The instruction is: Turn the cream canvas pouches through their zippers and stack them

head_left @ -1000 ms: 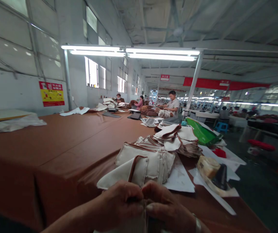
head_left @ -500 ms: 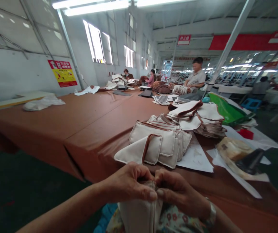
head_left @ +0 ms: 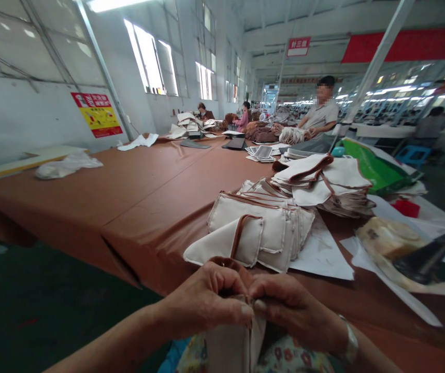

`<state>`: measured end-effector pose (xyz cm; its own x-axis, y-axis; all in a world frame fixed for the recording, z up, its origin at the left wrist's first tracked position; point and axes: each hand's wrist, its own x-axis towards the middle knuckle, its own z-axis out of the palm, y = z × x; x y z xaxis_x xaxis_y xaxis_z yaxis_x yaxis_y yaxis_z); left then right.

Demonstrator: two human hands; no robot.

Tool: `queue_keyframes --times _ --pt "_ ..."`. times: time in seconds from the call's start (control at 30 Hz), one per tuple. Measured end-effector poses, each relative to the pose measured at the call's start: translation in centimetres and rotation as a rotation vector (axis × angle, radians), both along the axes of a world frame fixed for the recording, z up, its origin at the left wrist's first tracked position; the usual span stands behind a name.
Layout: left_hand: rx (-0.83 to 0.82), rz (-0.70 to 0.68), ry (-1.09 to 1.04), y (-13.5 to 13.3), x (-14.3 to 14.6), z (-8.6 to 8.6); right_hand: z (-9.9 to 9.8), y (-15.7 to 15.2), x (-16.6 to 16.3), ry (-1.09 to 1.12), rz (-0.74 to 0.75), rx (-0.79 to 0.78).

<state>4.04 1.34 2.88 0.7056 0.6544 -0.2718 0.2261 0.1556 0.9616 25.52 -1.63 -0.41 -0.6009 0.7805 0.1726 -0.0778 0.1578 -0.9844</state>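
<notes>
The beige fabric piece [head_left: 226,346] hangs on the near side of the stack of sewn pieces [head_left: 271,217], just off the tabletop [head_left: 148,186]. Left hand [head_left: 209,300] and right hand [head_left: 296,308] each have a closed pinch grip on its upper edge, thumbs nearly meeting. It looks light, soft and hardly fragile; the layered seam seems the firmest hold.

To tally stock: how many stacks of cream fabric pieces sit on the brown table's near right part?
2. One near stack lies just beyond the left hand and right hand; a second stack sits behind it, farther right. Smaller ones may be hidden.
</notes>
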Motion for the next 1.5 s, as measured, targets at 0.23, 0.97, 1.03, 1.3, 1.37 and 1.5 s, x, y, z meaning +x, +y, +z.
queue_keyframes --times 0.23,0.97,1.03,1.3,1.37,1.5 --pt "-0.110 0.099 -0.082 0.1 0.4 -0.1 -2.6 1.1 0.0 0.078 -0.012 -0.219" --pt "-0.096 0.166 0.053 0.5 0.4 -1.2 -0.1 0.9 1.0 -0.146 -0.062 -0.101" --pt "-0.037 0.153 0.079 0.5 0.5 -1.0 0.0 0.8 0.7 -0.162 -0.101 -0.103" --pt "0.097 0.057 0.213 0.3 1.1 -0.3 -0.6 0.9 0.4 0.034 -0.066 -0.384" --pt "0.137 0.068 0.249 0.2 1.5 -0.4 -0.5 1.1 0.4 -0.023 -0.056 -0.317" --pt "0.140 0.089 0.243 0.3 1.9 -0.5 -0.6 1.4 0.4 -0.042 -0.057 -0.338"
